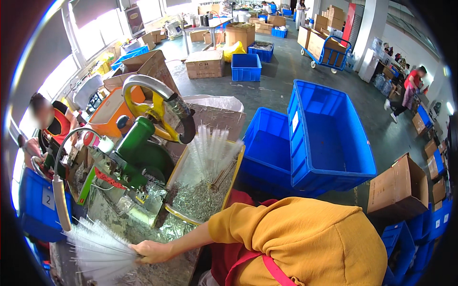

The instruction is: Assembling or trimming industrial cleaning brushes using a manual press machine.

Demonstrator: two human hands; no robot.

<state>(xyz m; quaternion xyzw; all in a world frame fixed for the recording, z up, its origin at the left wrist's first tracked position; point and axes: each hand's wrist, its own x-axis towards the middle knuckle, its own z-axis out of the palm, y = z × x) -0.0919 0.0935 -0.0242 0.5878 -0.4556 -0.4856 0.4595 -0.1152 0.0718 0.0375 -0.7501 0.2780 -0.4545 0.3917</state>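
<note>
**A:** What stands around the hands?

**B:** A worn grey counter (167, 274), scattered with shiny scraps. On it stands a green machine (138, 138) with a yellow-spoked handwheel (158, 113) at its top. Just right of it, a yellow-rimmed tray (183, 217) holds metal clippings and a cluster of upright white brushes (210, 148). An orange box (112, 112) is behind the machine. Beyond the counter, to the right, two blue crates sit together: a smaller one (260, 178) and a larger one (324, 176). At far left is a co-worker in a red and black top (59, 119).

**A:** Does anything crowd the working side?

**B:** Yes. A gooseneck lamp (60, 202) hangs down by the upper left edge of the bundle of white-bristled brushes (98, 248); I cannot tell whether they touch. The machine rises just above that spot.

**A:** Where is the bundle, and how is the arm posed?

**B:** It fans out over the counter's near left corner. The right arm, in a short mustard sleeve (238, 221), reaches across leftward, forearm bare and slanting slightly down. The right hand (151, 251) has its fingers closed on the bundle's right end. The left hand is out of view, so I cannot tell its fingers' state.
</note>
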